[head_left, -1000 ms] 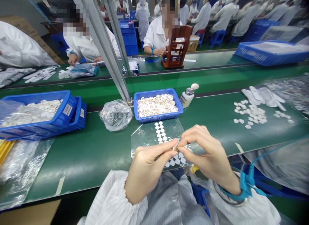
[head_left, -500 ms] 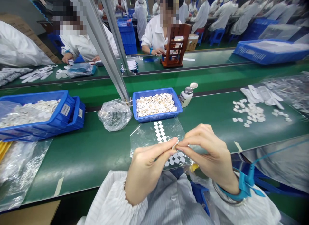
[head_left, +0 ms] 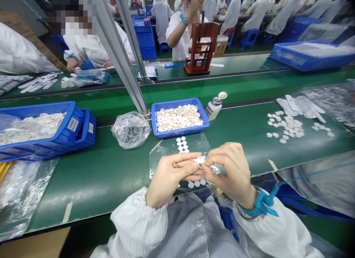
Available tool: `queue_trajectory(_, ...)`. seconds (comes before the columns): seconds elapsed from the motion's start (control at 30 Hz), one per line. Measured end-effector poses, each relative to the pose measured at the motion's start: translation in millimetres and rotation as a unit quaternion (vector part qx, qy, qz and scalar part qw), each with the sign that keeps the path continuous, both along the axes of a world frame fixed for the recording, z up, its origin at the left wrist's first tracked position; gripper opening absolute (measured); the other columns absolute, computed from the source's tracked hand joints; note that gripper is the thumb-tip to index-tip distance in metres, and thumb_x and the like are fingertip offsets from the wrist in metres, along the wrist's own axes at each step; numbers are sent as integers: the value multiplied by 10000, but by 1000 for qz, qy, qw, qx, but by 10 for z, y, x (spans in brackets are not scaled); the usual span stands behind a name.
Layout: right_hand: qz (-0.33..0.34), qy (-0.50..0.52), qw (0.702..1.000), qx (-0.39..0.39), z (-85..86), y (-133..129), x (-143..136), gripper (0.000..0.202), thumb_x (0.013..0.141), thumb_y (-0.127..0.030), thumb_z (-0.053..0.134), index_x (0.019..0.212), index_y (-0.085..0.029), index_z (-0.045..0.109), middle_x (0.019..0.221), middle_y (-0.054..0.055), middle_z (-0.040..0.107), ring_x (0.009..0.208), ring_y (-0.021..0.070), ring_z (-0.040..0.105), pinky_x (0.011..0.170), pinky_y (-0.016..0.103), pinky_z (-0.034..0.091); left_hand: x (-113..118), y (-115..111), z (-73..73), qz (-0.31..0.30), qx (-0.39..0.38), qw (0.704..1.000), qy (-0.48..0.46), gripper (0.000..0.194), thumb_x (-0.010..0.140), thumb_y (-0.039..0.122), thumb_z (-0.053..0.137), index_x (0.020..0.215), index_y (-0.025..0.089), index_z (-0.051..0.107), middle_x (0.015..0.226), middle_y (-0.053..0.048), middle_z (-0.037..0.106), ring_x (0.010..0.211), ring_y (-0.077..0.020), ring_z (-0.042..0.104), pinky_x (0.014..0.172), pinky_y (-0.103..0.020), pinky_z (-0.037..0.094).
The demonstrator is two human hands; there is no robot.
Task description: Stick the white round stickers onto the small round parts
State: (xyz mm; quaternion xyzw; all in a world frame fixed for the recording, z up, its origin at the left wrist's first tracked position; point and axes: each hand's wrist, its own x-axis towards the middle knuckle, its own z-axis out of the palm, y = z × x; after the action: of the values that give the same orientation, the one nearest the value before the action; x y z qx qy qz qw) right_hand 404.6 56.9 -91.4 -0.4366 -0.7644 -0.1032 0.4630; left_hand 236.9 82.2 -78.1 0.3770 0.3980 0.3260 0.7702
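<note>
A small round white-and-tan disc [head_left: 200, 160] is pinched between my two hands. My left hand [head_left: 173, 173] supports it from the left with thumb and fingers. The fingertips of my right hand [head_left: 229, 165], which wears a blue wrist strap [head_left: 260, 203], grip its right edge. Beneath them a clear plastic sheet [head_left: 161, 154] bears white round stickers [head_left: 182, 143], partly hidden by my hands. Just beyond lies a blue tray [head_left: 181, 132] full of similar white and tan discs [head_left: 179, 116].
A crumpled clear bag [head_left: 131, 130] and a pump bottle [head_left: 214, 109] flank the tray. Blue bins [head_left: 62, 138] stand left; loose white pieces [head_left: 288, 125] lie right. Across the bench, a person sits behind a brown wooden press [head_left: 201, 49]. A metal post [head_left: 122, 62] rises at the back.
Both hands have turned, so the disc shows more of its face. My right wrist has shifted left. Across the bench, a person has raised a hand.
</note>
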Motion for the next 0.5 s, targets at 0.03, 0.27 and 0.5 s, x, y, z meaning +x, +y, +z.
queue_trajectory(0.03,4,17,1000,-6,-47,5,-6,140,849,-142,623,828,-236,521,723,-31,662,674,135,565,702,321,419,0,28,-34,-10,-25,1000,-16,304,706,262,828,981,146,772,743,-61,787,735,-187,760,681,-226,626)
queue_trajectory(0.27,46,169,981,-82,-245,-27,-14,138,840,-107,629,843,-222,553,786,-4,655,744,145,613,673,312,482,50,77,-246,-42,-86,991,-97,330,694,246,840,998,155,751,855,-71,789,781,-179,758,729,-225,606)
queue_trajectory(0.5,37,175,979,-96,-289,-15,0,122,834,-120,644,835,-221,575,798,-1,679,761,150,622,698,322,474,85,89,-331,-34,-104,985,-135,293,683,234,849,949,176,740,838,-32,785,798,-156,753,726,-197,601)
